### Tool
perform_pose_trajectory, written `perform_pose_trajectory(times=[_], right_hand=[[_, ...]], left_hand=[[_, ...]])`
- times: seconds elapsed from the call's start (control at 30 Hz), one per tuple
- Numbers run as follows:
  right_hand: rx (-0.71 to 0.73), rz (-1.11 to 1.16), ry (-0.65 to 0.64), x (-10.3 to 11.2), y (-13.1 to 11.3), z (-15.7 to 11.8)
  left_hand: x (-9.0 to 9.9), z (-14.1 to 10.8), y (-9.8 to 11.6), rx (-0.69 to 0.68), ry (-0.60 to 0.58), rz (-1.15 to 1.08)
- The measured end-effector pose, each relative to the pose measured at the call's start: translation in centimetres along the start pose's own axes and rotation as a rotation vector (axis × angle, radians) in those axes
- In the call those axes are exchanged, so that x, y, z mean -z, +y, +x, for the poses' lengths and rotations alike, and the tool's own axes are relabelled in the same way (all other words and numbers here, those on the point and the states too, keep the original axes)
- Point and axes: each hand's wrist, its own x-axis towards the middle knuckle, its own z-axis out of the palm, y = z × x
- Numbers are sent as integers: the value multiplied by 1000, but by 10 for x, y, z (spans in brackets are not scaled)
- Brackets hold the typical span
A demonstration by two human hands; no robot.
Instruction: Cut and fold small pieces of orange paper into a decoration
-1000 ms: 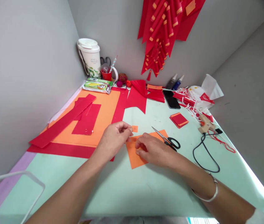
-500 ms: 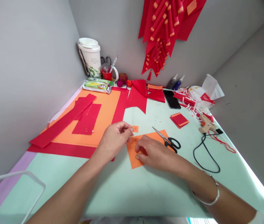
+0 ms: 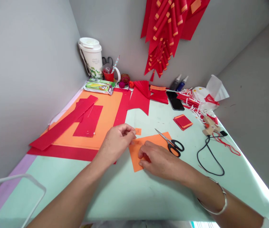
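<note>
Pressing lightly should keep the flat orange paper sheet [image 3: 135, 154], near centre, steady under the right hand [image 3: 157, 160], fingers parted, with the left hand [image 3: 119, 139] narrowed beside the small orange paper slip [image 3: 138, 131], its hold unclear.

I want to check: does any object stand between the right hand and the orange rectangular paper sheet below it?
Nothing visible stands between the right hand and the orange rectangular paper sheet. The black-handled metal scissors lie across the sheet's far right part, beyond the fingers, not between them.
</note>
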Motion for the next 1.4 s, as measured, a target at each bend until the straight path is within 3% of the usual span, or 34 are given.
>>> perform_pose_trajectory(times=[0.53, 1.4], right_hand=[[25, -52, -47, -6, 3, -20], [22, -15, -29, -5, 6, -22]], left_hand=[[-2, 2, -2, 20, 4, 8], [-2, 2, -3, 20, -27, 59]])
